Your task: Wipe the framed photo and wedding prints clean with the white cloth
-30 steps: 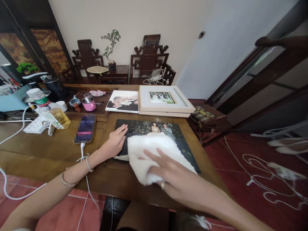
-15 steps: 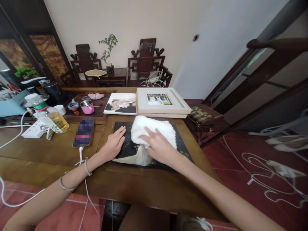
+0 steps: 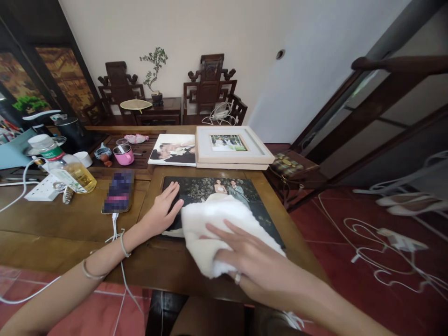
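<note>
A dark photo print [image 3: 196,186] showing two people in formal wear lies flat on the wooden table. My left hand [image 3: 164,207] rests on its left edge, fingers stretched out and holding nothing. Over the lower middle of the print lies a white cloth [image 3: 203,219], bunched and partly hanging past the print's near edge. My right hand [image 3: 248,256] presses on this cloth and grips it, with the fingers spread over the top and the cloth folded round the thumb side. Much of the print's lower part is hidden beneath the cloth.
Behind the print are a light wooden frame [image 3: 259,154] and a white-edged picture [image 3: 171,149]. To the left, a phone [image 3: 118,191] with a cable, a bottle [image 3: 75,172], a power strip [image 3: 42,186] and a pink cup [image 3: 124,155] sit on the table [image 3: 168,266].
My right hand has drawn the white cloth toward me, down across the print, uncovering the two pictured people. My left hand stays at the print's left edge.
</note>
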A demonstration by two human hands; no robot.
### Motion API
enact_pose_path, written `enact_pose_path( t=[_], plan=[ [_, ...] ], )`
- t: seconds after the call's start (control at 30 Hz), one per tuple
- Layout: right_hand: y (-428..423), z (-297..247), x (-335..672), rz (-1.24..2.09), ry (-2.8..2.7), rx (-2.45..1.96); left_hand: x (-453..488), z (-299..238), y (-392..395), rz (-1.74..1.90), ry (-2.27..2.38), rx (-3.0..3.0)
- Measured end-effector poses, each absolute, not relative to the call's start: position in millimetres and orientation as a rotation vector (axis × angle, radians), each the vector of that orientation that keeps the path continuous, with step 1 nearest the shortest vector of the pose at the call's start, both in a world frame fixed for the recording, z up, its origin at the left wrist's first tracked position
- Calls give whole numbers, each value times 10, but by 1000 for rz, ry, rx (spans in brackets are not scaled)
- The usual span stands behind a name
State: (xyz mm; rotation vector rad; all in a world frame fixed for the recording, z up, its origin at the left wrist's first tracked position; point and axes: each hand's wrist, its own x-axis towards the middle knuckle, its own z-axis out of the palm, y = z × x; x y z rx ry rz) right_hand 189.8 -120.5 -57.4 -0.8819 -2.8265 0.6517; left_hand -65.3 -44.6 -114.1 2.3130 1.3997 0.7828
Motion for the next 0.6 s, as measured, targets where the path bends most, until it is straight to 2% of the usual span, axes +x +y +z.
enact_pose_path(
  t=[0.1,0.27,0.4,0.6],
  plan=[
    [-1067,-528,2056,622,-2763,-1053,-654,-1173,-447,679,1409,2375],
    [-501,-585,2014,590,-2532,-1189,-658,-1204,-445,719,1385,2404],
    [-87,-610,1675,649,-2375,-1096,-664,-1216,-448,720,1388,2408],
    [278,-579,1083,765,-2460,-842,-675,-1220,-434,703,1403,2462]
  ],
)
